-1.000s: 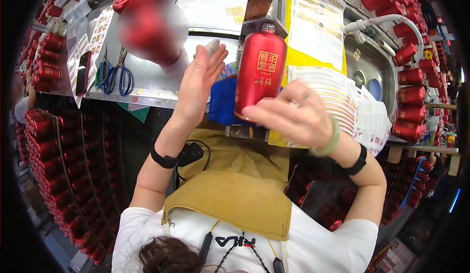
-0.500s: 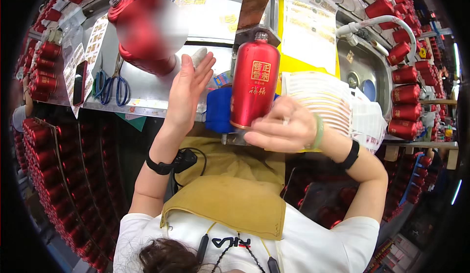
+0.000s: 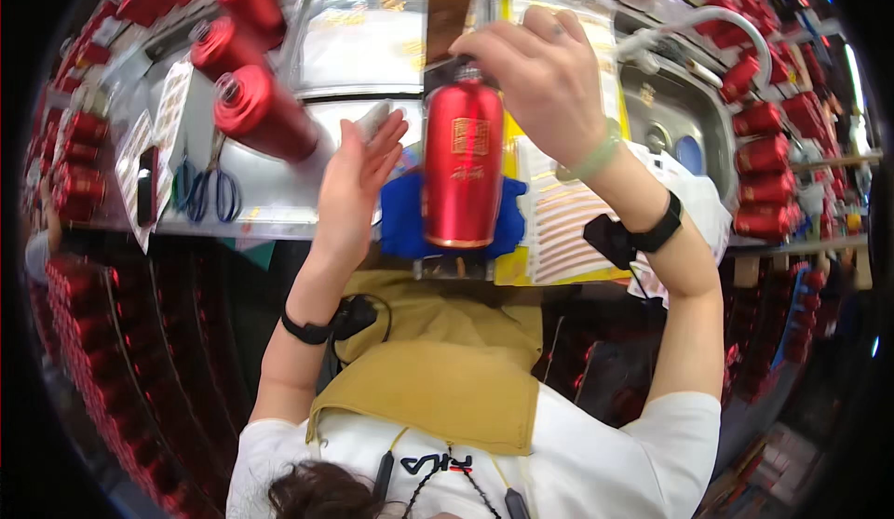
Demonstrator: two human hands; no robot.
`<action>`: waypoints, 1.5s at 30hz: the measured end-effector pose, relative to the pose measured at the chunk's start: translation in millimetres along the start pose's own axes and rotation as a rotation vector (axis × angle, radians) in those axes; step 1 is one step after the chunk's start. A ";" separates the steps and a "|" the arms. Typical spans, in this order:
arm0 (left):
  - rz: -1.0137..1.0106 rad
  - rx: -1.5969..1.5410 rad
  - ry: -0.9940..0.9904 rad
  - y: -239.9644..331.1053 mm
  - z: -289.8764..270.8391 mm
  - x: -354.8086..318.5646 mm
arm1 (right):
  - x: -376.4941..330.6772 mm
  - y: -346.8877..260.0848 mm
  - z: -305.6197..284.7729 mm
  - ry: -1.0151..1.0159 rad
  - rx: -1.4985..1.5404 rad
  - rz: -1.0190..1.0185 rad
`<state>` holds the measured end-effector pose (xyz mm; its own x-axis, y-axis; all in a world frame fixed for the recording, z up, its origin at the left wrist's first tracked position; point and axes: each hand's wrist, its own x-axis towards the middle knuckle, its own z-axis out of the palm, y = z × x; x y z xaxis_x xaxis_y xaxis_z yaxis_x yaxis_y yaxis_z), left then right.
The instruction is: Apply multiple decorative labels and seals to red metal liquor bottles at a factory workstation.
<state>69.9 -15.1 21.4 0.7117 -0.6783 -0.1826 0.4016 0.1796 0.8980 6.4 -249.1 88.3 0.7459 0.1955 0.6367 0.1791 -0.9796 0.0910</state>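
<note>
Red bottle [image 3: 463, 173], glossy metal, gold label, standing upright.

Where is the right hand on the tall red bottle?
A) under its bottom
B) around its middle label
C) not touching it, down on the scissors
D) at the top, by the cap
D: the right hand grips the top end of the red bottle, while the left hand is open beside it with a small white thing at its fingertips.
</note>
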 end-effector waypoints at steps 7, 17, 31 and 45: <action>-0.117 0.047 0.018 -13.9 -10.2 5.6 | -62.6 -73.7 -3.8 -0.054 0.430 -0.258; -0.230 0.026 -0.258 -18.6 34.7 20.9 | -50.7 -35.6 -24.4 0.162 0.869 0.897; 0.382 0.430 -0.890 -18.6 105.2 -30.4 | -226.1 -142.7 -219.0 0.052 0.223 1.123; 0.201 0.138 -0.511 4.7 96.4 19.1 | -537.8 -196.7 -266.4 -0.325 -0.832 2.113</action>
<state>29.8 -95.9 60.7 0.3830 -0.9053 0.1835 0.1833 0.2692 0.9455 -600.8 -173.9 -68.0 -0.4801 -0.8672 0.1321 -0.8772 0.4753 -0.0680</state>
